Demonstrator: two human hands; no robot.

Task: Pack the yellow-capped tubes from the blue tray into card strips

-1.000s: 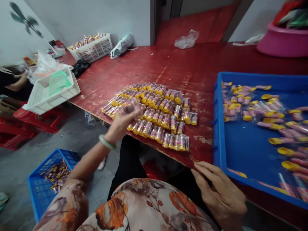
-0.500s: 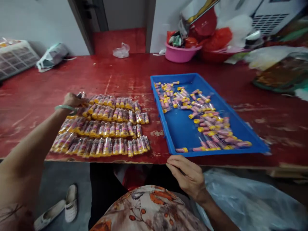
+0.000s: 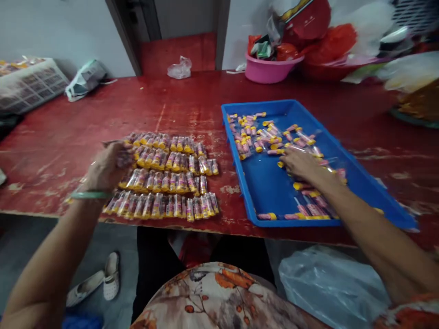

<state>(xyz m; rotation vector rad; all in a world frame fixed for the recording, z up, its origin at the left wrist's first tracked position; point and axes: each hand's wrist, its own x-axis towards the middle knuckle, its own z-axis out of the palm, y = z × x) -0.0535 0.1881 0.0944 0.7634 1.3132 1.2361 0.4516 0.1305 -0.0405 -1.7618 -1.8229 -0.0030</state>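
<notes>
Left hand point(image 3: 108, 167), fingers curled around tubes, rests on rows point(image 3: 168, 176) laid on table point(image 3: 192, 105); right hand point(image 3: 300, 163), open, lies on loose tubes point(image 3: 270, 137) in blue tray point(image 3: 264, 187).

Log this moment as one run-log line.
left hand: on the rows of yellow-capped tubes, grip unclear | right hand: inside blue tray, among loose tubes | surface: red table

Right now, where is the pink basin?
In the head view, the pink basin sits at the far edge of the red table, right of centre, behind the blue tray.
</notes>
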